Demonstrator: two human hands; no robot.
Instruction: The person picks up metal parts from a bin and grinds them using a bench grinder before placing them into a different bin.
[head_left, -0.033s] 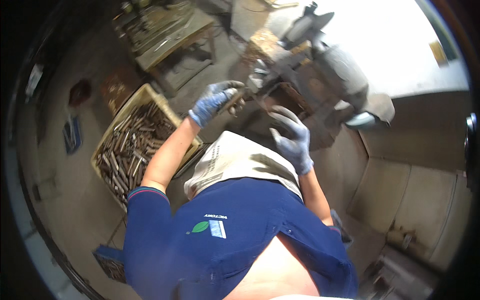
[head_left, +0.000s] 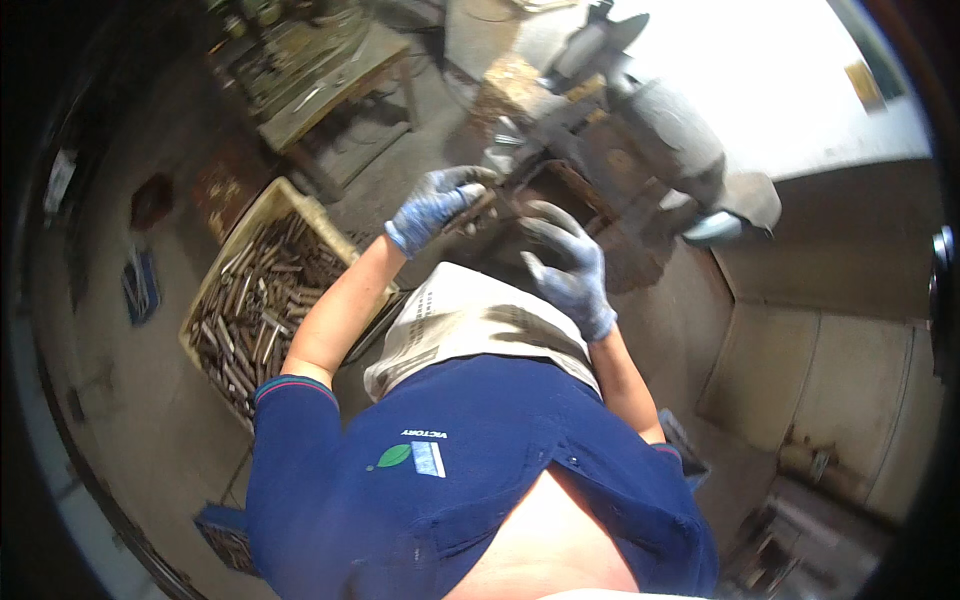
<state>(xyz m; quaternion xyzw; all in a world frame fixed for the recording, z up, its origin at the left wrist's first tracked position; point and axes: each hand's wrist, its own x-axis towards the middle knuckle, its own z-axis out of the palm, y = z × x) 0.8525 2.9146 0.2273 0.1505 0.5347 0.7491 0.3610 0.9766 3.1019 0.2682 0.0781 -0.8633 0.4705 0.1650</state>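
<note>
My left hand (head_left: 440, 212), in a blue-and-grey work glove, is closed around a short brown metal piece (head_left: 478, 212), held in front of my waist. Its exact shape is blurred, and I cannot tell whether it is one piece or several. My right hand (head_left: 570, 265), gloved alike, is just right of the piece, with fingers spread and nothing visible in them. By my left forearm stands a yellowish plastic bin (head_left: 325, 228), heaped with rusty rod-like metal pieces (head_left: 265, 310).
Beyond my hands stands a dark machine with a grey rounded housing (head_left: 670, 130). A worn workbench (head_left: 290, 122) is at the far left. Blue boxes stand on the floor at lower left (head_left: 225, 525) and beside my right elbow (head_left: 685, 450). Pale panels (head_left: 765, 355) stand at right.
My right hand has shifted slightly left, nearer the piece in my left hand. My left hand keeps its grip and is a little further right. The whole view has shifted slightly.
</note>
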